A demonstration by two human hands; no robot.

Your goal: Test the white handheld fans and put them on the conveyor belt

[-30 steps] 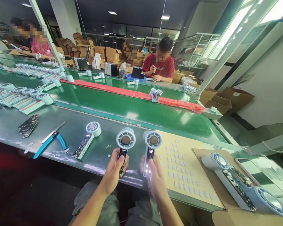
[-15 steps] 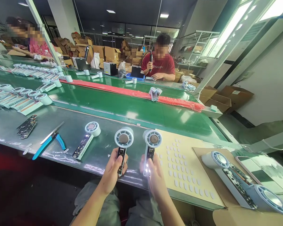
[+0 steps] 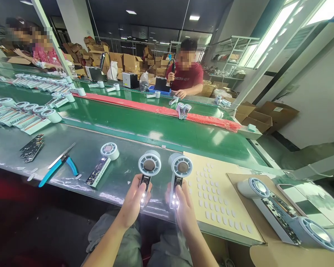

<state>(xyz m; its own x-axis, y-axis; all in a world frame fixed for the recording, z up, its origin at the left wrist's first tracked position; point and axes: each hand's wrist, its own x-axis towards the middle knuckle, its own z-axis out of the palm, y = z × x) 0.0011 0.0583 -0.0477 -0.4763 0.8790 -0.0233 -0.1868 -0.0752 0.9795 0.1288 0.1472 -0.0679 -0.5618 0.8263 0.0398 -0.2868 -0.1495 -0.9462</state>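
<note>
My left hand [image 3: 133, 198] is closed around the handle of a small handheld fan [image 3: 149, 165], its thumb on the bare circuit board. My right hand [image 3: 185, 204] grips a second handheld fan [image 3: 182, 166] the same way, thumb on its board. Both fans stand upright side by side with their round, dark-centred heads up. White lights glow on the lower part of each handle. Left of my hands, another fan with its board exposed [image 3: 101, 168] lies on the metal bench, beside blue-handled pliers [image 3: 61, 163].
A yellow sheet with rows of pale oval stickers [image 3: 217, 193] lies to the right, beside two fans on cardboard [image 3: 284, 215]. Loose circuit boards [image 3: 32, 147] and bundled fans [image 3: 30, 115] are at left. Across the green conveyor [image 3: 144, 124], a co-worker in red [image 3: 187, 79] holds a tool.
Lights on the fan in my left hand have come on; they were dark before. That fan has shifted slightly right. Across the belt, the co-worker's hand and a fan have moved forward.
</note>
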